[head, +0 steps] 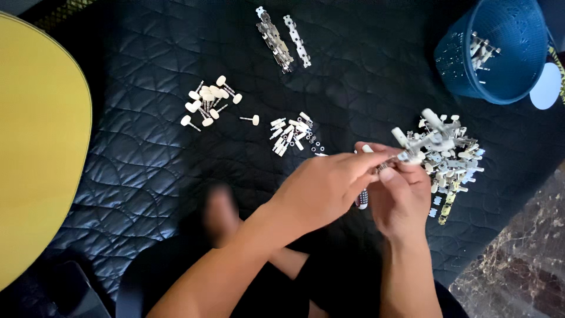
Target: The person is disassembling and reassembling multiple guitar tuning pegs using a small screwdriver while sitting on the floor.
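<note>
Hands low centre: left hand (pixel 321 188) and right hand (pixel 400 200) both pinching small metal part (pixel 393 161) at fingertips. Right: pile of white-knobbed parts (pixel 450 154). Centre: small pegs (pixel 289 135). Upper left: white knobs (pixel 209 101). Top: metal strips (pixel 282 38); upper right, blue basket (pixel 506 70).

A small metal tuning-machine assembly with cream-coloured knobs (pixel 421 143) is held up between both hands, just above and beside a heap of like parts. Its cream knobs stick out up and to the left, tilted, while the metal plate end sits at the fingertips. The left hand (pixel 321 188) pinches it from the left with thumb and forefinger; the right hand (pixel 400 200) grips it from below, fingers curled. A dark-handled small tool (pixel 362 199) shows between the two hands, partly hidden.
</note>
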